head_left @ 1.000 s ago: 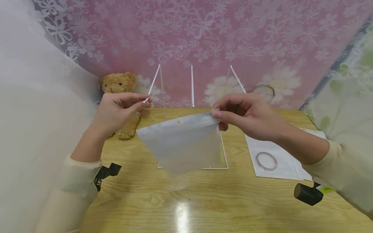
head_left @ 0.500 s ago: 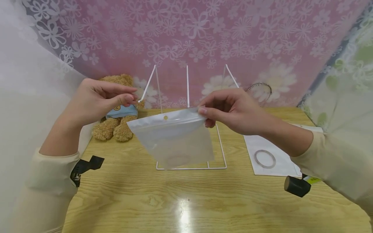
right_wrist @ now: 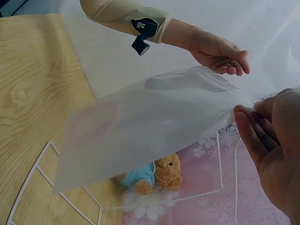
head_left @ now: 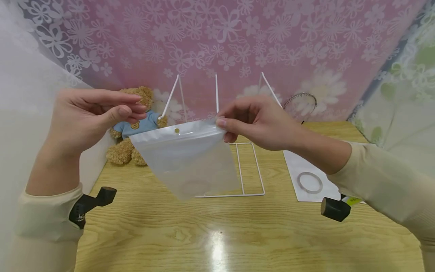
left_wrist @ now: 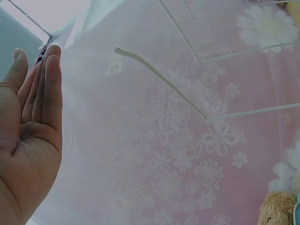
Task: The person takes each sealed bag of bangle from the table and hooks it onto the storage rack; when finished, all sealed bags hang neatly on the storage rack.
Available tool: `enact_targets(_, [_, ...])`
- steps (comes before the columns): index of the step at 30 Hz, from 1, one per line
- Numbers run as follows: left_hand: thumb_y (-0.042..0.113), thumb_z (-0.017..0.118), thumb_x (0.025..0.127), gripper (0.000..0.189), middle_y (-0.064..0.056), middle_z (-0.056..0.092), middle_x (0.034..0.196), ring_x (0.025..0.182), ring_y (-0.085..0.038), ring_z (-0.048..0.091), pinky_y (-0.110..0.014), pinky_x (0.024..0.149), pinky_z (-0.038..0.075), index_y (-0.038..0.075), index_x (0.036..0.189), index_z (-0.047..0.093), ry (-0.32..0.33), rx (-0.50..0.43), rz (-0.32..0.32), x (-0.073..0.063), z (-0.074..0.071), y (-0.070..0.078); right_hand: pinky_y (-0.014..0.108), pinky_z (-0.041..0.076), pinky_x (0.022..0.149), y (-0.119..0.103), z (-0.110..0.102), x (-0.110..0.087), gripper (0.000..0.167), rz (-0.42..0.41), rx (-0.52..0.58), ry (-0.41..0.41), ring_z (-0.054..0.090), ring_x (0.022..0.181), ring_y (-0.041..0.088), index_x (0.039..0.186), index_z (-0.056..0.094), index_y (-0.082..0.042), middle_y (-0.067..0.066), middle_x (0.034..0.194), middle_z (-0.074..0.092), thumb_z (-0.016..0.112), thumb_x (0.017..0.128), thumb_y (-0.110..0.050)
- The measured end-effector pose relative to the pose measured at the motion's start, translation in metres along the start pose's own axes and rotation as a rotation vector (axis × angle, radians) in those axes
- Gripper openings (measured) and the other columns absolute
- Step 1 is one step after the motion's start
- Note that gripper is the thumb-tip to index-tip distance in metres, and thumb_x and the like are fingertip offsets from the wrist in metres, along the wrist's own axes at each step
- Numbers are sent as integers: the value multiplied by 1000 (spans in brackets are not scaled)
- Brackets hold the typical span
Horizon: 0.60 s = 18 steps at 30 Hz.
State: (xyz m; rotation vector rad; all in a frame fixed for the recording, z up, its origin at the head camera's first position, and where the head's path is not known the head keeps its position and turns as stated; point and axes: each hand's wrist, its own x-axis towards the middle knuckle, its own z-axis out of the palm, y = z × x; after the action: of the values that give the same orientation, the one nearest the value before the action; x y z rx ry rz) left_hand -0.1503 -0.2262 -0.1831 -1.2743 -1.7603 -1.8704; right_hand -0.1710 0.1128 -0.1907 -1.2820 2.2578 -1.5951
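Note:
My right hand (head_left: 261, 122) pinches the top right corner of a frosted zip bag (head_left: 187, 158) in the head view. The bag hangs tilted above the table, a round hole in its top strip. A ring-shaped outline (right_wrist: 96, 108) shows faintly through its lower part in the right wrist view. My left hand (head_left: 85, 117) is raised at the left, fingers extended together, thumb close to them, holding nothing. It stands apart from the bag. Behind the bag rises a white wire rack (head_left: 168, 96) with bare prongs; one prong (left_wrist: 159, 77) slants across the left wrist view.
A brown teddy bear (head_left: 139, 122) in a blue top sits behind my left hand. At the right, a white packet (head_left: 292, 177) lies on the wooden table (head_left: 170, 234) with a pale ring (head_left: 299, 183) on it. A coiled hairband (head_left: 300, 93) stands at the back right.
My left hand has let go of the left rack prong and moved left, away from it. My right hand has carried the bag leftward, its left corner now below the prong's tip.

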Motion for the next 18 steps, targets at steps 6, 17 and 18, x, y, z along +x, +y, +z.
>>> enact_targets(6, [-17,70,83,21,-24,75,96,82,-28,77,-31,75,65,-29,99,63,-44,-46,49,-2,7,3,38,65,66,-1,3,9,12,19,-8,30,73,70,25,104,72,3,10,85,74,65,95,-1])
enact_targets(17, [-16,70,84,21,-22,76,98,85,-26,77,-32,77,65,-26,102,65,-75,-18,18,-13,12,1,37,65,72,-2,7,25,15,55,-21,35,73,74,25,104,73,1,11,86,74,64,98,-9])
enact_targets(18, [-14,70,84,22,-21,76,98,85,-26,77,-32,76,65,-25,102,66,-76,0,12,-14,12,1,37,65,72,-2,8,26,15,60,-22,38,73,74,25,104,73,0,11,85,74,64,98,-10])
